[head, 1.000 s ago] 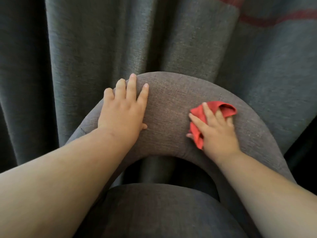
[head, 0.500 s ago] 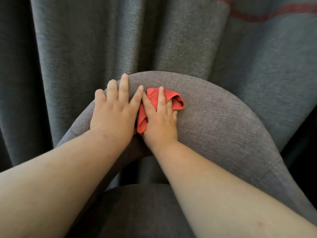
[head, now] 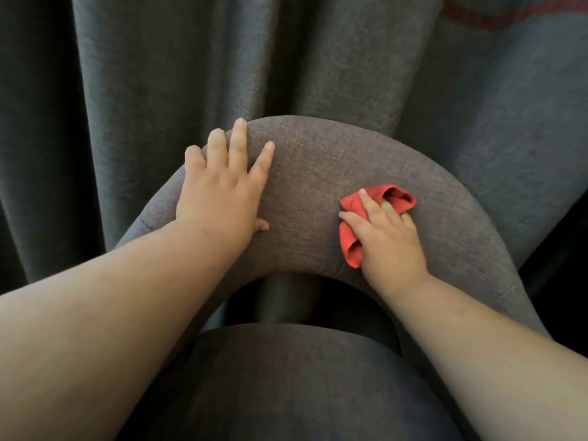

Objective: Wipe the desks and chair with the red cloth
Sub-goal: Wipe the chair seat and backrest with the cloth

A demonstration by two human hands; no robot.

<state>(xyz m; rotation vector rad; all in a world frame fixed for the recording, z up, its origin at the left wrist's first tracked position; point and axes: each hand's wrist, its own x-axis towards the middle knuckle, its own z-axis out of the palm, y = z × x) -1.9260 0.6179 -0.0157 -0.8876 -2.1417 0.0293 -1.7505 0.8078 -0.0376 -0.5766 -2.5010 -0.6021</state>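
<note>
The chair's curved grey fabric backrest (head: 318, 186) arches across the middle of the head view, with its seat (head: 286, 383) below. My left hand (head: 222, 192) lies flat with straight fingers on the left part of the backrest top. My right hand (head: 388, 240) presses the crumpled red cloth (head: 351, 246) onto the right part of the backrest; the fingers are curled into the cloth's folds and cover most of it.
A dark grey curtain (head: 191, 58) hangs in folds right behind the chair, touching the backrest. A faint red stripe (head: 509, 17) crosses the curtain at the top right. A dark gap (head: 560, 256) opens to the right of the chair.
My right hand slid the red cloth from beside my left hand back to the right along the backrest. My left hand stayed in place on the backrest.
</note>
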